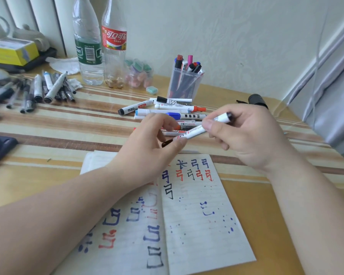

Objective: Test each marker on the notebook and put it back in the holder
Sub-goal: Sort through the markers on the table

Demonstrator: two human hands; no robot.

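A white marker (195,132) with a black cap is held slanted above the open notebook (197,215). My right hand (248,135) grips its upper barrel between thumb and fingers. My left hand (153,147) pinches the black cap end at the lower left. The notebook lies in front of me, covered in red, blue and black test strokes. A pile of loose markers (167,110) lies on the table just behind my hands. The clear plastic holder (184,84) stands behind the pile with several markers upright in it.
Two plastic bottles (99,46) stand at the back beside a small jar of pastel items (139,74). A heap of dark pens (38,90) lies at the left. A yellow box (10,51) sits at far left, a black object (257,99) at the right.
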